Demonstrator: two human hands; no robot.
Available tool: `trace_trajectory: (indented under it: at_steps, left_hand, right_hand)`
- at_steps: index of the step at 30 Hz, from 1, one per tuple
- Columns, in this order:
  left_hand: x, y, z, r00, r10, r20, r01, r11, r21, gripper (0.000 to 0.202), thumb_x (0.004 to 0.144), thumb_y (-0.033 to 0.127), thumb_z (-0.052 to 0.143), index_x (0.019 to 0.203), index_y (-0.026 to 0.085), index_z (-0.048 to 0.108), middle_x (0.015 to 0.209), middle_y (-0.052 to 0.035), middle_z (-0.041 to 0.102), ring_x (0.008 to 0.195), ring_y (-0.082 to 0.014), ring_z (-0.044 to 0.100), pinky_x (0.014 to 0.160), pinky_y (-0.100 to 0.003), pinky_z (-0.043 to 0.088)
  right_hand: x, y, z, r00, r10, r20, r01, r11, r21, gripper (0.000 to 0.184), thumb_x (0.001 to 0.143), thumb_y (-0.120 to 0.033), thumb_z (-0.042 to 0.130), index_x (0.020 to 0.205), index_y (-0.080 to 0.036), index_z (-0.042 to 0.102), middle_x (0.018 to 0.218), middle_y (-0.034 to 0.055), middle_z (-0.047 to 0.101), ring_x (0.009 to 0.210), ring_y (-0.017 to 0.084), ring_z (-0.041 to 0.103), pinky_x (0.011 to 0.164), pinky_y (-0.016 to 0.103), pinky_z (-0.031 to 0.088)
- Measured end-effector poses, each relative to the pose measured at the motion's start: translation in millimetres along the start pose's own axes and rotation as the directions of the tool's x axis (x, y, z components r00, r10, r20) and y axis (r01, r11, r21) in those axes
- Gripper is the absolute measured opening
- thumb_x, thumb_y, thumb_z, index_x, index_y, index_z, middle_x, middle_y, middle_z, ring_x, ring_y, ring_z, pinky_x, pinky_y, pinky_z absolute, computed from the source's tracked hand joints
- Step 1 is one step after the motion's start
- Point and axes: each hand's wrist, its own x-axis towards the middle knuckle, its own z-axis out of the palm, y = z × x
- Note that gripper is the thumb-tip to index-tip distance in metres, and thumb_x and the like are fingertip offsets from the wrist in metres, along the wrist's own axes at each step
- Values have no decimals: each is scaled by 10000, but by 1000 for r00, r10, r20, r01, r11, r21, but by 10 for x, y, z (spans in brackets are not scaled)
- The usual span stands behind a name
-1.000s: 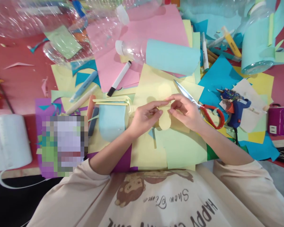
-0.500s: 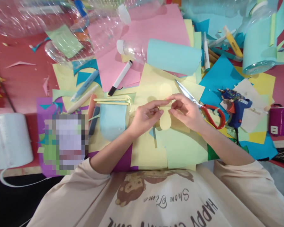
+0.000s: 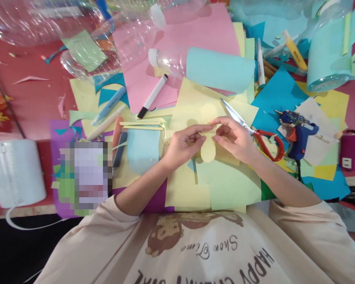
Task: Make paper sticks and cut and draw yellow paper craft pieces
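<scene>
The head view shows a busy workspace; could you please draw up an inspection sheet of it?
Surface: red tabletop, largely covered by coloured sheets.
Workpiece: pale yellow paper piece with rounded ends.
Clutter: scissors, black-capped marker and paper-wrapped bottle lie close by.
Hands: left hand and right hand pinch that piece near its middle.
Cables: dark cord runs from the blue glue gun.
Surroundings: white case at far left, purple box at far right.

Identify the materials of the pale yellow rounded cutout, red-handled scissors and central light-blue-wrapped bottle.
Pale yellow rounded cutout: probably matte paper or card; flat, shineless. Red-handled scissors: shiny metal blades, silvery gleam; smooth, opaque handles, likely plastic. Light-blue-wrapped bottle: apparently glossy plastic, transparent with highlights; shineless wrap resembles paper.
</scene>
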Motion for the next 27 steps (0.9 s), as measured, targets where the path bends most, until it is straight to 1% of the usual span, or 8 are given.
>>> trace_trajectory:
  at_steps: [6, 10, 12, 16, 22, 24, 27]
  left_hand:
    - [1, 9, -5, 1000, -7, 13, 7, 1000, 7, 230, 832, 209, 609, 1043, 183, 698, 1020, -57, 737, 595, -60, 550, 539, -198, 452]
    - [11, 12, -7, 999, 42, 12, -42, 999, -5, 219, 827, 192, 604, 1022, 197, 706, 1023, -54, 733, 674, -80, 587, 591, -207, 468]
    - [13, 4, -7, 998, 57, 21, -57, 998, -4, 221, 817, 180, 606, 1008, 202, 714, 987, -44, 735, 646, -75, 558, 571, -205, 449]
    - [7, -20, -9, 998, 13, 55, -11, 1000, -21, 259, 813, 185, 609, 1052, 209, 707, 1030, -48, 724, 586, -60, 489, 529, -206, 416]
    - [4, -8, -6, 998, -16, 52, 18, 999, -32, 291, 800, 165, 597, 1071, 202, 698, 1050, -55, 716, 542, -49, 442, 504, -212, 392]
    - [6, 6, -2, 999, -23, 47, 25, 999, -33, 294, 789, 155, 596, 1059, 199, 701, 1025, -51, 717, 549, -53, 449, 510, -211, 396]
    - [4, 15, 1, 999, -40, 27, 41, 999, -19, 293, 777, 148, 604, 1045, 200, 708, 889, -26, 708, 561, -63, 448, 524, -207, 401]
  right_hand:
    - [3, 10, 2, 1000, -3, 7, 2, 999, 35, 274, 862, -140, 586, 1120, -228, 563, 1147, 23, 613, 752, 63, 573, 730, 216, 542]
    - [7, -1, -1, 1000, 15, 10, -16, 999, 36, 275, 860, -150, 591, 1122, -230, 560, 1163, 30, 612, 756, 71, 577, 735, 233, 547]
    - [8, -14, -1, 1000, 23, 11, -23, 999, 32, 266, 858, -163, 596, 1114, -227, 562, 1157, 34, 612, 752, 76, 580, 725, 240, 552]
    - [8, -36, -3, 1000, 21, 8, -21, 1000, 12, 260, 850, -171, 597, 1103, -226, 565, 1137, 37, 621, 739, 84, 582, 710, 252, 561]
    - [10, 2, -4, 1000, 0, 8, 0, 1000, -14, 253, 862, -177, 593, 1108, -228, 565, 1138, 31, 630, 749, 83, 593, 731, 250, 562]
    - [22, -3, -4, 1000, -2, -3, 2, 999, -41, 243, 869, -204, 596, 1108, -230, 565, 1152, 35, 630, 758, 90, 606, 734, 261, 564]
    - [19, -104, -35, 999, 38, -38, -43, 990, -132, 259, 887, -258, 588, 1143, -240, 552, 1201, 45, 613, 802, 108, 636, 770, 284, 563]
